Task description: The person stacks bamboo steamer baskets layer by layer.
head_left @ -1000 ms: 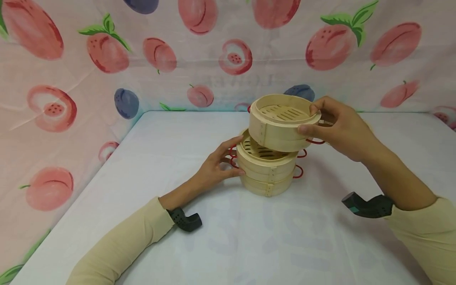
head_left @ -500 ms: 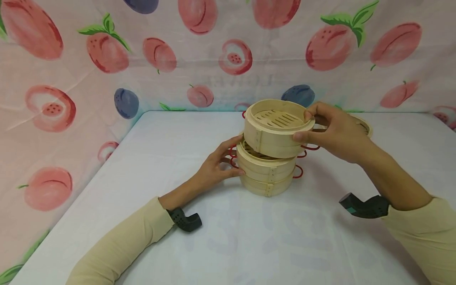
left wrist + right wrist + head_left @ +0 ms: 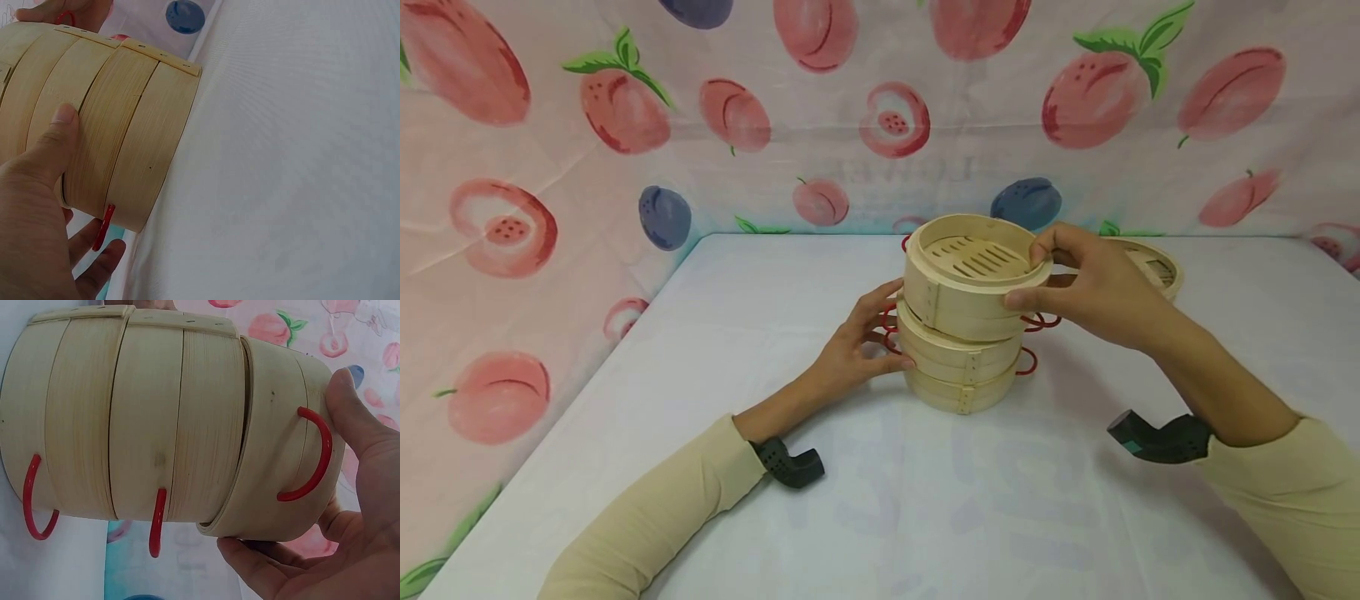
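Two bamboo steamer baskets (image 3: 961, 367) with red handles stand stacked on the table. My left hand (image 3: 865, 337) holds their left side, thumb in front and fingers round the back; its thumb lies on the bamboo wall in the left wrist view. A third bamboo steamer basket (image 3: 970, 300), with a slatted base, sits at the top of the stack, gripped at its right rim by my right hand (image 3: 1090, 287). The right wrist view shows this upper basket (image 3: 281, 444) slightly tilted and offset, with a narrow gap along the joint.
A round woven bamboo lid (image 3: 1161, 267) lies behind my right hand, partly hidden by it. White cloth (image 3: 775, 333) covers the table. A fruit-patterned curtain (image 3: 820, 108) hangs along the back and left.
My right hand has lowered the upper basket and shifted it left onto the stack. More of the lid shows behind that hand. The left hand stays in place.
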`<control>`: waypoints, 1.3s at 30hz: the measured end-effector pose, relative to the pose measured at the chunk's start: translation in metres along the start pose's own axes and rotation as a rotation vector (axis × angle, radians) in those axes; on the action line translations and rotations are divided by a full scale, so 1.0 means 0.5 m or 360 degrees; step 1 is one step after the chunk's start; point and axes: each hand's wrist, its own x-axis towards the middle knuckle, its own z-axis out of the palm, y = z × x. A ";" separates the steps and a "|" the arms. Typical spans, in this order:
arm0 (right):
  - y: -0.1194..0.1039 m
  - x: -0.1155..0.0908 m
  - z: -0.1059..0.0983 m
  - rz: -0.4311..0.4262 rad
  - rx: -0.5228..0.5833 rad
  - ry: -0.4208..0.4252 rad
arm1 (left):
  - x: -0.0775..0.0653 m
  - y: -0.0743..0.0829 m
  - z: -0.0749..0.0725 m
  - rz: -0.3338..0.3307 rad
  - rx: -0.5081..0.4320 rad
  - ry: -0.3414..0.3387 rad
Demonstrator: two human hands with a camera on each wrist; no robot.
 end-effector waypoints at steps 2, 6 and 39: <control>-0.001 0.000 0.002 -0.0004 0.0009 -0.0007 | 0.000 0.004 0.001 -0.0001 -0.0006 -0.0001; -0.003 0.000 0.004 -0.0013 0.0004 -0.0007 | 0.000 0.034 0.000 -0.0002 -0.0006 -0.0011; -0.020 -0.004 0.015 -0.0182 -0.0169 0.0013 | 0.003 0.003 -0.002 0.0047 -0.0013 -0.0009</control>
